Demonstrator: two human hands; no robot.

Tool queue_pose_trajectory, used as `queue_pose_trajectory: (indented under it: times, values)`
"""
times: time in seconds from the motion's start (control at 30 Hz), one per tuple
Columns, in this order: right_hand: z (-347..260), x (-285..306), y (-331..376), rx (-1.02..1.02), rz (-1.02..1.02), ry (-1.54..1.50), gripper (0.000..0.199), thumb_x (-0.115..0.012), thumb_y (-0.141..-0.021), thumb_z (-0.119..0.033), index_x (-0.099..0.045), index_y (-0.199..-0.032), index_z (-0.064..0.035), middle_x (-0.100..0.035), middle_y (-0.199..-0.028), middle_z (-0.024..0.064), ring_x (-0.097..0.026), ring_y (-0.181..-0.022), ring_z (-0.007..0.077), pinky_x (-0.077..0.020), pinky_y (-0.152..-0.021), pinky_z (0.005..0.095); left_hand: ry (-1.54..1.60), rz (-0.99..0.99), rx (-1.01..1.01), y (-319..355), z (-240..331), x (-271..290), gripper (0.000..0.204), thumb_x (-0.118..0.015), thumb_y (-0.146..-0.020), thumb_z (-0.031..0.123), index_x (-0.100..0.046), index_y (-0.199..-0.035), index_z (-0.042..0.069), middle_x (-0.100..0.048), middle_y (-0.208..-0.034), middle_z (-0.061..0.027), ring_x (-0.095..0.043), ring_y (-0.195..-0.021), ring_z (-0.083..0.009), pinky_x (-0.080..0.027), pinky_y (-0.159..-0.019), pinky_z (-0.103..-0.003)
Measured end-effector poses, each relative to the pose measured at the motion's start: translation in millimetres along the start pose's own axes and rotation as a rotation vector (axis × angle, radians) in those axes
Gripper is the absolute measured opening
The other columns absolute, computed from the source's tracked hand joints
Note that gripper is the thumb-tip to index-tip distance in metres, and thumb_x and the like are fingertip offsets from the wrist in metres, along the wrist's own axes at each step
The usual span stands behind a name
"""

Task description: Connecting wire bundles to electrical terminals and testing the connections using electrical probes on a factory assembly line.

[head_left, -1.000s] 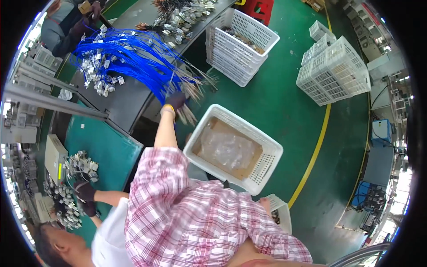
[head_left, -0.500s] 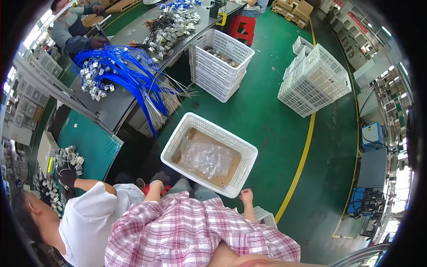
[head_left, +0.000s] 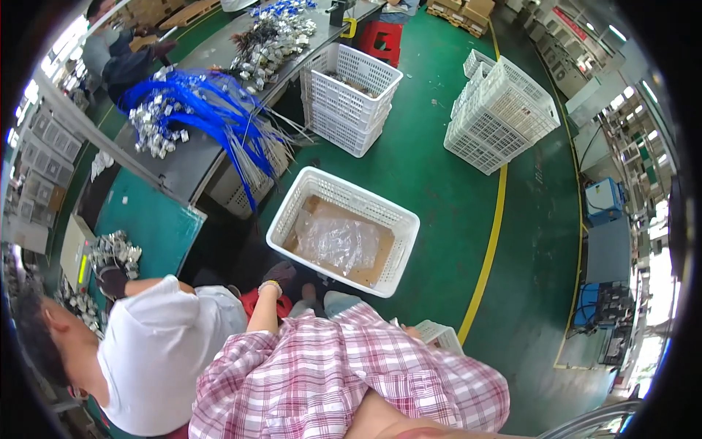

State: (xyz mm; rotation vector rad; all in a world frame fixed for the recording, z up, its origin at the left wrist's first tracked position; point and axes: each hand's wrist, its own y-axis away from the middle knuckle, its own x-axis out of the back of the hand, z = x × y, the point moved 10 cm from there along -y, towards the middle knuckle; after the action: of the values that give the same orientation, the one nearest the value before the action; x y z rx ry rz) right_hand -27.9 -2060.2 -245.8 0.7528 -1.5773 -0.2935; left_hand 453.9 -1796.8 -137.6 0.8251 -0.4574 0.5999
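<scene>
Rect. wht plastic crate, open-topped w/ perforated walls, is being seen upright nr the wearer's feet, its long sides being angled from upper L to lower R; its underside is being hidden. Its base is being lined w/ flat brn cardboard, over which crumpled clr plastic film is being spread approx. centrally, cardboard being left exposed at both ends.

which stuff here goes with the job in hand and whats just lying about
Likely with the job:
- basket, nearest the gloved left grip
- clear plastic, lying in the basket
- blue wires, probably

Seemingly just about:
- far crates
- red stool
- blue machine
</scene>
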Motion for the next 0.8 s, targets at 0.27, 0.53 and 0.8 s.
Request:
queue_pose_trajectory:
  times: [0.27,0.53,0.8]
  values:
    - [-204,74,-129,0.528,-0.165,0.035,0.042,-0.053,-0.085,-0.038,-0.069,-0.086,0.0019,-0.068,-0.083,0.0216,-0.064,-0.08,0.0382,-0.0499,-0.073,0.0447,-0.176,0.132,0.296,116,-137,-109,0.029,-0.051,-0.083,0.022,-0.068,-0.098,0.003,-0.067,-0.096,-0.0202,-0.066,-0.09,-0.0339,-0.053,-0.077,-0.04]
    - [-402,54,-93,1.205,-0.428,0.282,0.031,-0.056,-0.083,-0.028,-0.065,-0.078,0.0015,-0.065,-0.069,0.0142,-0.062,-0.065,0.0234,-0.0485,-0.061,0.0381,0.78,0.466,1.117,390,-195,-248,0.043,-0.051,-0.084,0.034,-0.064,-0.118,0.009,-0.057,-0.127,-0.0162,-0.055,-0.117,-0.035,-0.046,-0.095,-0.042]
    - [-411,-130,91,1.78,-1.484,0.382,0.023,-0.056,-0.084,-0.019,-0.065,-0.079,0.0012,-0.06,-0.063,0.0117,-0.057,-0.055,0.0193,-0.047,-0.052,0.0377,1.088,0.594,1.364,452,-206,-446,0.044,-0.043,-0.088,0.036,-0.065,-0.117,0.01,-0.059,-0.126,-0.0135,-0.059,-0.113,-0.03,-0.046,-0.094,-0.041]
